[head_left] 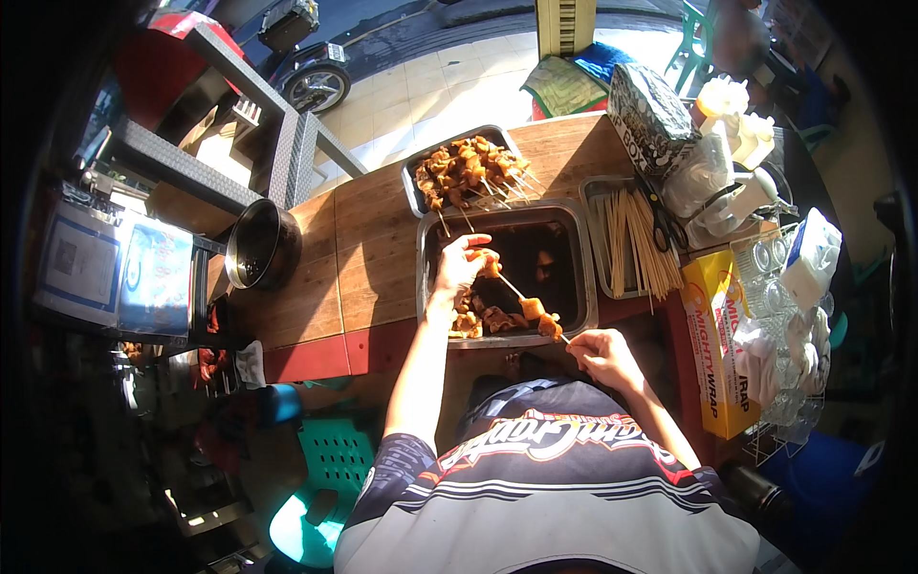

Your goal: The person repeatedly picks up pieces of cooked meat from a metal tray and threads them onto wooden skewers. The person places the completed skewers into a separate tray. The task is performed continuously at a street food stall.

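Note:
Over a metal tray of dark marinade (516, 234), both my hands are at one bamboo skewer (512, 286) that slants down to the right. My left hand (459, 268) pinches a marinated meat piece (491, 263) at the skewer's upper left end. My right hand (604, 358) grips the stick by its lower right end, just past the tray's near edge. More meat chunks (549, 326) are threaded close to my right hand. Loose meat (467, 323) lies in the tray's near left corner, partly behind my left wrist. Filled skewers (473, 170) are heaped on a second tray (415, 194) behind it.
To the right, a metal tray (595, 191) holds bare bamboo sticks (629, 244), with black-handled scissors (660, 220) beside them. A yellow wrap box (717, 349) and clear plastic containers (765, 258) stand farther right. A dark round pan (260, 246) sits left on the wooden table (311, 306).

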`<state>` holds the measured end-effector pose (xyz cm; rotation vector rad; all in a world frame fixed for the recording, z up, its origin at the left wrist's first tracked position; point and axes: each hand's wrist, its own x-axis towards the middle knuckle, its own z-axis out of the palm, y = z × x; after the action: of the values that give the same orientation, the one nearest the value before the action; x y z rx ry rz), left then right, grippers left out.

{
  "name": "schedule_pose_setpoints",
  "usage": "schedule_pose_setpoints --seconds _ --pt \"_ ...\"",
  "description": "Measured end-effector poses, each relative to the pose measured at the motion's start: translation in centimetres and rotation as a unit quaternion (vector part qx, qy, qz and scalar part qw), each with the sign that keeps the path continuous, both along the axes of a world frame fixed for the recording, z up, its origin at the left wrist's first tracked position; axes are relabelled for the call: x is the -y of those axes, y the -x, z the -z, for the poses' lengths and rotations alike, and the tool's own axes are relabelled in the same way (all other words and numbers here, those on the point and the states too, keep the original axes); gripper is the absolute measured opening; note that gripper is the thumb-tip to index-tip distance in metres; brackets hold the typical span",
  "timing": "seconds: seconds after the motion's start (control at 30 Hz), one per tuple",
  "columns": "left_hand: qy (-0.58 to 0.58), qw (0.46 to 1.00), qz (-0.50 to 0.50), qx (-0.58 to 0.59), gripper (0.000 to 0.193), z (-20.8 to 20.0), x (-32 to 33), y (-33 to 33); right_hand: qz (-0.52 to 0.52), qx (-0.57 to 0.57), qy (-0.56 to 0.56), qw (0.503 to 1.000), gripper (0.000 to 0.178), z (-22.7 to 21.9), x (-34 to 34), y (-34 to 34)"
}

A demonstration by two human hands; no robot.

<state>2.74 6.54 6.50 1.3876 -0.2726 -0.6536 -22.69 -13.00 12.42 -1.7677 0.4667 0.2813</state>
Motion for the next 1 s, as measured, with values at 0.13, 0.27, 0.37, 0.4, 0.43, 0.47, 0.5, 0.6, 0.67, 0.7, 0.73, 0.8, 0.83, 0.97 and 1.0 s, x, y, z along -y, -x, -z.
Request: schedule_pose_setpoints --seconds 0.13,0.27,0.37,0.4,0.43,0.47,0.5,0.6,0.67,0.7,0.73,0.8,0.83,0.97,1.0 --pt "-0.021 1.000 0.010 0.003 0.037 -0.4 0.5 0.5 -0.006 -0.003 -0.003 1.000 0.013 0.1 0.1 -0.1" --pt "-0.020 1.000 -0.004 -0.006 0.035 -0.1 0.8 1.1 0.006 -0.001 -0.011 1.000 0.013 0.3 -0.1 -0.2" --pt "0.024 0.997 -0.016 -0.070 0.038 0.5 0.6 1.3 0.016 -0.007 -0.021 1.000 0.013 0.5 -0.3 -0.3" --pt "0.045 0.994 -0.019 -0.099 0.040 0.8 0.5 1.3 0.013 -0.005 -0.018 1.000 0.013 0.5 -0.3 -0.4" --pt "0.047 0.994 -0.011 -0.102 0.040 1.0 0.4 1.4 0.011 -0.013 -0.017 1.000 0.013 0.5 -0.3 -0.4" --pt "0.048 0.993 -0.003 -0.105 0.040 1.2 0.3 1.4 0.004 0.007 -0.009 1.000 0.013 0.5 -0.3 -0.4" --pt "0.043 0.993 0.003 -0.111 0.040 1.4 0.2 1.4 -0.001 0.017 -0.003 1.000 0.012 0.5 -0.3 -0.5" --pt "0.096 0.979 0.021 -0.180 0.040 1.7 -0.1 1.3 -0.007 0.029 0.010 1.000 0.012 0.4 -0.4 -0.7" --pt "0.119 0.975 0.025 -0.189 0.041 1.6 -0.2 1.2 -0.013 0.029 0.015 0.999 0.012 0.2 -0.4 -0.8" --pt "0.126 0.972 0.027 -0.195 0.042 1.6 -0.3 1.2 -0.019 0.027 0.016 0.999 0.011 0.1 -0.4 -0.9" --pt "0.135 0.971 0.032 -0.195 0.041 1.5 -0.3 1.2 -0.025 0.022 0.011 0.999 0.011 0.0 -0.4 -0.9" --pt "0.146 0.968 0.041 -0.199 0.041 1.3 -0.3 1.2 -0.031 0.029 0.017 0.999 0.011 -0.1 -0.4 -1.0" --pt "0.146 0.969 0.043 -0.192 0.041 1.2 -0.4 1.2 -0.034 0.021 0.017 0.999 0.011 -0.1 -0.5 -1.0" --pt "0.140 0.973 0.062 -0.174 0.041 0.6 -0.5 1.3 -0.028 0.031 0.014 0.999 0.011 0.0 -0.5 -0.9" --pt "0.137 0.973 0.068 -0.172 0.041 0.5 -0.6 1.3 -0.029 0.028 0.009 0.999 0.011 0.0 -0.6 -0.9"
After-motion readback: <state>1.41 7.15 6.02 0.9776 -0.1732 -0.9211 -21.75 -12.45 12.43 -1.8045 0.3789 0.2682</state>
